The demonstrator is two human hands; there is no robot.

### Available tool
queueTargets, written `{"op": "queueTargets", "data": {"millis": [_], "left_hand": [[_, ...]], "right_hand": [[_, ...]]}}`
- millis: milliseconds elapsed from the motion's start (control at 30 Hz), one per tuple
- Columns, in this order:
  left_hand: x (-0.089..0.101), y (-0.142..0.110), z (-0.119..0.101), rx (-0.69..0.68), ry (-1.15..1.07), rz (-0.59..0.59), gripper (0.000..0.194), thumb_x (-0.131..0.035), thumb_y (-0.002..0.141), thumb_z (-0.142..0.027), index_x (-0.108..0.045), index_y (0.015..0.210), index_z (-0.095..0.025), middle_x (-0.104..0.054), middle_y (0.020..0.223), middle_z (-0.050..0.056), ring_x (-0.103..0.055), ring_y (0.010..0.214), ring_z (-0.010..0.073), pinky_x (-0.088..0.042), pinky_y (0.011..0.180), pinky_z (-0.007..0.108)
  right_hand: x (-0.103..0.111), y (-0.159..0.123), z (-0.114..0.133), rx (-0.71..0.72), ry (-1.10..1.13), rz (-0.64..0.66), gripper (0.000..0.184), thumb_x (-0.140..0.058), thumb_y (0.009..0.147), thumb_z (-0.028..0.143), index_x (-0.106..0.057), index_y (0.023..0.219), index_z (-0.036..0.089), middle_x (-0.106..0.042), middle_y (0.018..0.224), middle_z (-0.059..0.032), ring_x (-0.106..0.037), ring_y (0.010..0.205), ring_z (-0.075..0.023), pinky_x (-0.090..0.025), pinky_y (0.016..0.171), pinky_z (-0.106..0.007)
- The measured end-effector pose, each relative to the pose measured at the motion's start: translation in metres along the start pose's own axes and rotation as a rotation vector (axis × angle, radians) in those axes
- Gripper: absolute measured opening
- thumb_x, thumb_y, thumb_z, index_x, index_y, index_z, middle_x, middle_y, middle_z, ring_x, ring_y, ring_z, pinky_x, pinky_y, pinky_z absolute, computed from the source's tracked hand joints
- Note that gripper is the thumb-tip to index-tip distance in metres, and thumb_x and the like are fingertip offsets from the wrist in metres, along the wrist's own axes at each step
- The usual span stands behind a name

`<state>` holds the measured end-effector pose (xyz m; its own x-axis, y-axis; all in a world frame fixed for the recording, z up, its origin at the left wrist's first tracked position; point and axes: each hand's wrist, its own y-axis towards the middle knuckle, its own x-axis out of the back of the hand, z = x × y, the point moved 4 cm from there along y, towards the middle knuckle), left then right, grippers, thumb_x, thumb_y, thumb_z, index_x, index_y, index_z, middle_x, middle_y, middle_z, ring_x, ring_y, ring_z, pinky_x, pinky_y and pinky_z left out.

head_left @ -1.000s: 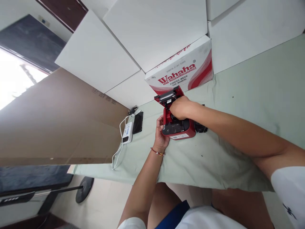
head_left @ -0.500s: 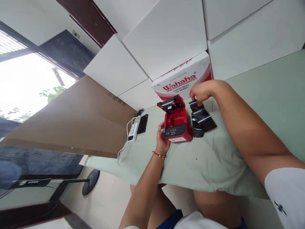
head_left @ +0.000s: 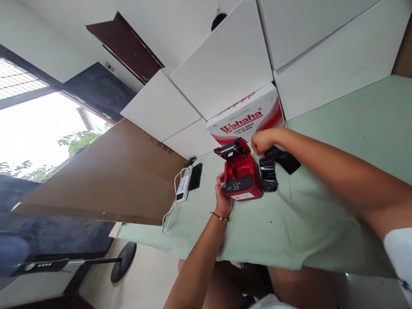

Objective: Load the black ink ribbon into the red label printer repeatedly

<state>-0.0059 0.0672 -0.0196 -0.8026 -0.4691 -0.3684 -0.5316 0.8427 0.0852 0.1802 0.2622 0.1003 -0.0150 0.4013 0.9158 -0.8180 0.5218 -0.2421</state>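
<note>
A small red and black label printer point(head_left: 241, 182) stands on the cloth with its lid point(head_left: 232, 148) raised and its red inside showing. My left hand point(head_left: 223, 199) is closed around its left front corner, thumb on the black front panel. Behind the printer's right side, my right hand point(head_left: 262, 141) is closed on the upper end of a dark, glossy plastic strip point(head_left: 288, 162), which trails down to the right. Its fingertips are mostly hidden. Against the printer's right side lies a shiny, crinkled black piece point(head_left: 268, 176); whether it joins the strip I cannot tell.
A white and red Wahaba-style water carton point(head_left: 244, 118) stands behind the printer, before white panels point(head_left: 222, 64). To the left lie a white power strip point(head_left: 183, 188) with its cable and a black phone-like slab point(head_left: 195, 176). A brown cardboard sheet point(head_left: 128, 171) borders the green cloth point(head_left: 251, 240).
My right hand has come lower and slightly left, closer to the printer's lid. The dark strip has shifted and folded to the right. My left hand keeps its hold; the camera view has tilted.
</note>
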Motion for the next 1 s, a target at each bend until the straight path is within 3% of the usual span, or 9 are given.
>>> {"op": "queueTargets", "data": {"millis": [100, 267, 400, 533, 633, 800, 967, 1000], "left_hand": [[-0.003, -0.005, 0.0, 0.018, -0.002, 0.005, 0.042, -0.073, 0.08, -0.048, -0.069, 0.116, -0.027, -0.075, 0.116, 0.0, -0.069, 0.098, 0.0191, -0.055, 0.089, 0.031], [-0.007, -0.012, 0.0, 0.042, -0.023, -0.003, 0.041, -0.072, 0.083, -0.048, -0.07, 0.118, -0.027, -0.074, 0.115, 0.001, -0.068, 0.097, 0.0193, -0.055, 0.086, 0.03], [-0.003, -0.018, 0.0, 0.081, -0.014, -0.027, 0.046, -0.076, 0.082, -0.052, -0.071, 0.12, -0.028, -0.072, 0.126, 0.003, -0.068, 0.107, 0.0213, -0.057, 0.091, 0.031], [0.0, -0.023, -0.001, 0.09, 0.03, -0.005, 0.054, -0.078, 0.084, -0.06, -0.069, 0.127, -0.027, -0.068, 0.143, 0.008, -0.063, 0.135, 0.0308, -0.054, 0.113, 0.043], [-0.001, -0.025, -0.004, 0.094, 0.06, 0.017, 0.057, -0.076, 0.087, -0.064, -0.068, 0.131, -0.029, -0.068, 0.144, 0.008, -0.061, 0.139, 0.0313, -0.053, 0.116, 0.044], [-0.002, -0.026, -0.003, 0.091, 0.063, 0.017, 0.055, -0.077, 0.086, -0.063, -0.07, 0.129, -0.028, -0.067, 0.145, 0.008, -0.06, 0.14, 0.0328, -0.052, 0.118, 0.044], [-0.002, -0.026, 0.001, -0.016, 0.117, 0.032, 0.053, -0.072, 0.092, -0.064, -0.069, 0.129, -0.027, -0.069, 0.139, 0.008, -0.061, 0.136, 0.0311, -0.049, 0.118, 0.043], [-0.001, -0.025, 0.002, -0.033, 0.125, 0.038, 0.052, -0.071, 0.092, -0.064, -0.069, 0.129, -0.027, -0.069, 0.137, 0.007, -0.062, 0.133, 0.0302, -0.05, 0.116, 0.042]], "right_hand": [[-0.016, -0.021, 0.01, 0.011, -0.053, 0.071, 0.031, -0.077, 0.086, 0.021, -0.085, 0.115, 0.018, -0.082, 0.104, -0.006, -0.072, 0.092, -0.0205, -0.048, 0.079, -0.03], [-0.037, -0.034, 0.001, -0.144, -0.155, -0.015, 0.048, -0.066, 0.096, 0.022, -0.071, 0.143, 0.013, -0.075, 0.133, -0.0207, -0.071, 0.12, -0.0319, -0.047, 0.08, -0.034], [-0.055, -0.031, -0.004, -0.154, -0.172, -0.047, 0.041, -0.054, 0.106, 0.028, -0.071, 0.138, 0.009, -0.073, 0.132, -0.0232, -0.069, 0.124, -0.0343, -0.049, 0.089, -0.038], [-0.068, -0.032, -0.005, -0.094, -0.174, -0.1, 0.032, -0.062, 0.101, 0.027, -0.079, 0.123, 0.009, -0.072, 0.124, -0.0227, -0.064, 0.124, -0.0369, -0.049, 0.096, -0.041], [-0.071, -0.032, -0.011, -0.124, -0.161, -0.063, 0.03, -0.067, 0.097, 0.026, -0.081, 0.118, 0.011, -0.072, 0.12, -0.022, -0.063, 0.121, -0.0373, -0.049, 0.094, -0.043], [-0.055, -0.039, -0.02, -0.108, -0.145, -0.005, 0.025, -0.071, 0.091, 0.028, -0.082, 0.111, 0.019, -0.074, 0.121, -0.018, -0.064, 0.116, -0.035, -0.05, 0.095, -0.043], [-0.008, -0.093, -0.023, -0.223, -0.013, 0.004, 0.033, -0.078, 0.092, 0.041, -0.084, 0.122, 0.03, -0.081, 0.112, -0.0125, -0.072, 0.092, -0.0253, -0.049, 0.079, -0.039], [0.005, -0.106, -0.02, -0.235, 0.01, -0.054, 0.029, -0.079, 0.093, 0.045, -0.086, 0.118, 0.031, -0.082, 0.106, -0.0106, -0.071, 0.084, -0.0218, -0.048, 0.076, -0.038]]}}
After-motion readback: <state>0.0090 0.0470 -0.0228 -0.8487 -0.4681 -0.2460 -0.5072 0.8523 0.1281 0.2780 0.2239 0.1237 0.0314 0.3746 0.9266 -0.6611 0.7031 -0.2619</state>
